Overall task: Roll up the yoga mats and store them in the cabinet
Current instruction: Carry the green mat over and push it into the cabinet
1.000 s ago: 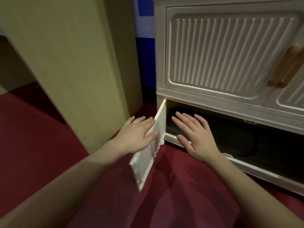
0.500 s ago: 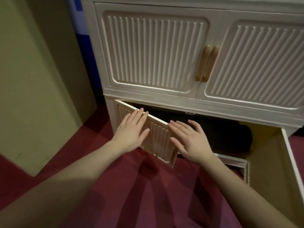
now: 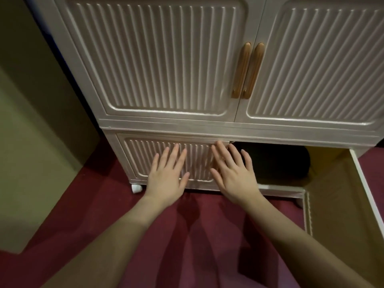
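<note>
Head view, single frame. I see the cream ribbed cabinet (image 3: 207,127) standing on a dark red floor (image 3: 187,235), upper pair of doors closed, two wooden handles (image 3: 248,70) side by side at their meeting edge.

Task item: a dark rolled yoga mat (image 3: 286,163) lies inside the lower compartment. Its long axis runs left to right, parallel to the cabinet front. The rounded right end points toward the right side wall; the left part disappears behind the lower left door (image 3: 166,148), so I cannot tell its full length.

Lower right door (image 3: 340,196) stands swung out toward the camera, inner face showing. Lower left door sits flush in its frame.

Hands: left hand (image 3: 168,175) lies flat on the ribbed face of the lower left door, fingers straight and spread, holding nothing. Right hand (image 3: 232,173) is also flat with fingers spread, at the door's right edge, its outer fingers overlapping the dark opening. The two hands are just beside each other, not touching.

Mat relative to hands: behind and to the right of the right hand, deeper in the compartment; whether the fingertips reach it I cannot tell. A white caster (image 3: 136,188) shows under the left corner.
</note>
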Available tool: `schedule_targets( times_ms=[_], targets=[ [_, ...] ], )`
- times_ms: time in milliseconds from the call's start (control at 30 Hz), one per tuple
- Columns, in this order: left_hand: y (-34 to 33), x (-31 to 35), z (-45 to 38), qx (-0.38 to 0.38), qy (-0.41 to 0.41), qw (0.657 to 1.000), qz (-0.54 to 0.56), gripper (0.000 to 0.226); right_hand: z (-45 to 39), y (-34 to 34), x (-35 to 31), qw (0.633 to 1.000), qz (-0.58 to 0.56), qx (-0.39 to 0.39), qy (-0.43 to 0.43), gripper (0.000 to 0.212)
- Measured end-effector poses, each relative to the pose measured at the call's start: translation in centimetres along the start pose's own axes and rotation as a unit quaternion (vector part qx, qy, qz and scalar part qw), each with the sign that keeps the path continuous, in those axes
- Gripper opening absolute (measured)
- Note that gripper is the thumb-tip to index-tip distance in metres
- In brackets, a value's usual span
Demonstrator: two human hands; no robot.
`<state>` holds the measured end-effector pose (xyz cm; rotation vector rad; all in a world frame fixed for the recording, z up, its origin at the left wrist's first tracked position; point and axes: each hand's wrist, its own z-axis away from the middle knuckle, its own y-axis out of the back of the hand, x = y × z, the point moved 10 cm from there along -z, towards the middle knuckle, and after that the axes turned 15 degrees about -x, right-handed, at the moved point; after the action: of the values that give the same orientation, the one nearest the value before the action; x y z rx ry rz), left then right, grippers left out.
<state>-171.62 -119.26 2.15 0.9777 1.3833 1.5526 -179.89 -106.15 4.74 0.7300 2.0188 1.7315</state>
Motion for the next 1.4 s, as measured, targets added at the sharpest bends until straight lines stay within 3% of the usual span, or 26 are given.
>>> schedule_targets(
  times_ms=[133, 367, 667, 767, 867, 967, 1100, 1300, 1400],
  targets=[
    [1.2, 1.4, 0.6, 0.000, -0.028, 0.999, 0.043, 0.065, 1.1, 1.2, 1.0, 0.999, -0.028, -0.007, -0.031, 0.055],
    [5.3, 11.2, 0.8, -0.023, -0.189, 0.980, 0.050, 0.058, 6.9, 6.9, 7.9, 0.987, -0.021, -0.024, -0.155, 0.053],
    [8.9, 26.5, 2.2, -0.078, -0.359, 0.928, 0.056, 0.080, 18.5, 13.5, 19.7, 0.931, -0.018, 0.017, -0.364, 0.055],
    [8.1, 30.8, 2.2, -0.100, -0.389, 0.915, 0.032, 0.058, 20.9, 11.3, 21.6, 0.922, -0.022, -0.045, -0.385, 0.060],
    [7.2, 33.1, 2.4, -0.113, -0.400, 0.909, 0.023, 0.057, 21.9, 7.9, 22.1, 0.918, -0.073, -0.133, -0.366, 0.069],
    [6.7, 32.6, 3.1, -0.111, -0.409, 0.905, 0.043, 0.066, 21.2, 5.9, 20.8, 0.923, -0.151, -0.163, -0.313, 0.070],
    [7.0, 29.4, 3.9, -0.102, -0.422, 0.898, 0.068, 0.074, 19.5, 5.1, 19.1, 0.925, -0.225, -0.109, -0.286, 0.077],
    [5.7, 23.2, 2.6, -0.112, -0.397, 0.910, 0.039, 0.075, 15.4, 4.7, 16.1, 0.951, -0.155, -0.019, -0.266, 0.055],
    [5.6, 20.1, 1.2, -0.076, -0.377, 0.922, 0.044, 0.068, 13.1, 4.3, 15.2, 0.949, -0.194, 0.025, -0.248, 0.055]
  ],
)
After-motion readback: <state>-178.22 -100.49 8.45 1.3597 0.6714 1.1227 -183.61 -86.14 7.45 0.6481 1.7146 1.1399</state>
